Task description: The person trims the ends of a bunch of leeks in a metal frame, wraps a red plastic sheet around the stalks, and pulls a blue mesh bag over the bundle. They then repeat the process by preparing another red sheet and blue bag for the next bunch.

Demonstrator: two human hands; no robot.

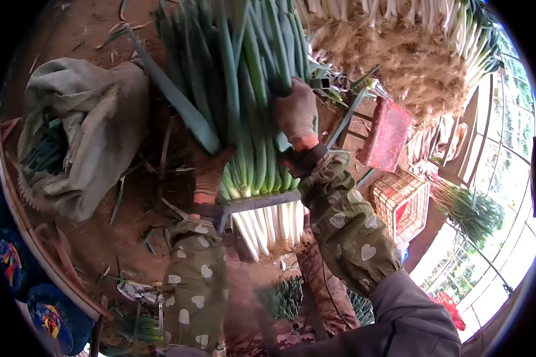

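Near the earthen floor's [98, 247] left edge we have a slumped sack [122, 122]. Our left hand [213, 169] rests against the left side of the green-onion bundle [253, 140]; we cannot tell its grip. The bundle lies across a gray bar [265, 201], white ends [271, 226] past its near edge. Our right hand [295, 112] curls against the leaves, its hold unclear. Farther right we see a basket [399, 205].

The left hand [211, 168], at nine o'clock, and the right hand [296, 111], near one, press against a green-leaved bundle [253, 128] fanning up to twelve, its white ends past a grey bar [265, 201] towards six, with a sack [116, 119] between nine and ten and a crate [401, 205] just past three.
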